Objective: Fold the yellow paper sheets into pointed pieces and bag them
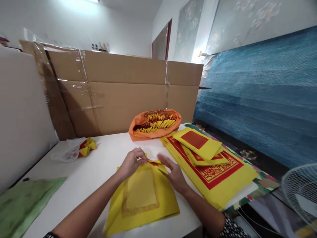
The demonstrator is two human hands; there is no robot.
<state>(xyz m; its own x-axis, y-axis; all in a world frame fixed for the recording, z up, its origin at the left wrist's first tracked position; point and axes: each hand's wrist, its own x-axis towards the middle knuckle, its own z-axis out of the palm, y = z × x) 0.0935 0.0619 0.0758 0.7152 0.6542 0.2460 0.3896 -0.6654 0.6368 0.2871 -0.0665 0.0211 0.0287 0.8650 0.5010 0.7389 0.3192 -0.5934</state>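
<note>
A small folded yellow and red paper (pixel 154 162) is between my two hands, just above a stack of yellow paper sheets (pixel 141 190). My left hand (pixel 132 163) pinches its left end between thumb and fingers. At the right end, my right hand (pixel 175 173) has its fingers above the paper and its thumb below; the fingertips are slightly blurred. The sheet on top of the stack bears a tan rectangle with a brownish border.
An orange bag (pixel 145 135) full of folded yellow and red pieces stands behind. Larger printed yellow sheets (pixel 237 177) lie at right. At left are a clear plastic bag (pixel 69 150) and a green cloth (pixel 32 201). Cardboard (pixel 128 96) forms the back; a fan (pixel 302 191) stands at right.
</note>
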